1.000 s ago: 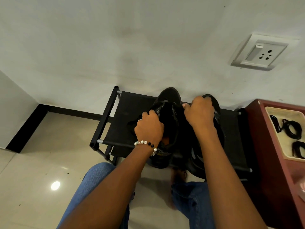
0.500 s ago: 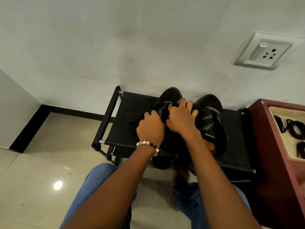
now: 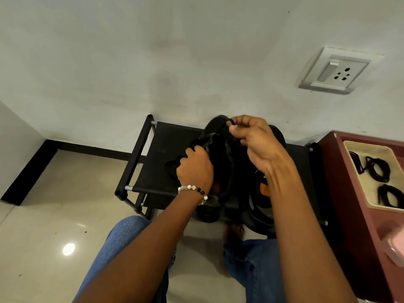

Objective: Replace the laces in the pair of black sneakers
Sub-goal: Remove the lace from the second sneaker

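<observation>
While pulling lace (image 3: pixel 220 131) from left sneaker (image 3: pixel 218 162) on shoe rack (image 3: pixel 161 154): right hand (image 3: pixel 254 141) pinching lace, left hand (image 3: pixel 194 169) gripping sneaker. Risk: lace snagging in eyelet, sneaker tipping off rack.

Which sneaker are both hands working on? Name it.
The left sneaker: the left hand grips its side and the right hand pinches its lace. The right sneaker sits untouched beside it.
</observation>
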`<state>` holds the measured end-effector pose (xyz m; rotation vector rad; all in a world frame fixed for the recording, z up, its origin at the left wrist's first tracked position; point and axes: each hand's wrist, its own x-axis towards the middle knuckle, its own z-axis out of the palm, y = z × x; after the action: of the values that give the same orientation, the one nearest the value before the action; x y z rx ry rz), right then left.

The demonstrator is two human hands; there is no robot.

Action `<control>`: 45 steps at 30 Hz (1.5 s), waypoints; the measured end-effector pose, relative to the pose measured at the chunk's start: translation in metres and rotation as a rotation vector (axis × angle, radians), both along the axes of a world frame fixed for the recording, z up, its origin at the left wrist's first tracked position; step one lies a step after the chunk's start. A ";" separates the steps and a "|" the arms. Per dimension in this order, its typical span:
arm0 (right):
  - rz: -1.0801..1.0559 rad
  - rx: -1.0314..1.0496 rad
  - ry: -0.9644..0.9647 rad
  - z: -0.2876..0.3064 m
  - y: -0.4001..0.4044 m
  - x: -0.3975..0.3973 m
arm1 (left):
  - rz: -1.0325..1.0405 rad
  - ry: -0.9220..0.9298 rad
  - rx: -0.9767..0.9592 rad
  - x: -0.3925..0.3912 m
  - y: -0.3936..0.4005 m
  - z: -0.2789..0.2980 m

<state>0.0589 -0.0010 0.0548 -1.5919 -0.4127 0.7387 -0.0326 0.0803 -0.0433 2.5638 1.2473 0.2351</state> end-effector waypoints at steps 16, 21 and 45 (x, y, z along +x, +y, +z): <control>0.124 -0.683 -0.885 -0.060 0.030 0.009 | 0.016 -0.132 -0.192 -0.004 0.004 0.005; 0.033 -0.719 -0.872 -0.067 0.039 0.005 | 0.018 -0.154 -0.200 -0.005 0.006 0.003; -0.037 -0.459 -0.871 -0.044 0.026 0.012 | 0.008 -0.064 -0.150 -0.004 0.000 0.007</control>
<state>0.0712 0.0248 0.0111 -2.3186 -0.8771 0.0580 -0.0363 0.0804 -0.0362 2.4063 1.2046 0.2144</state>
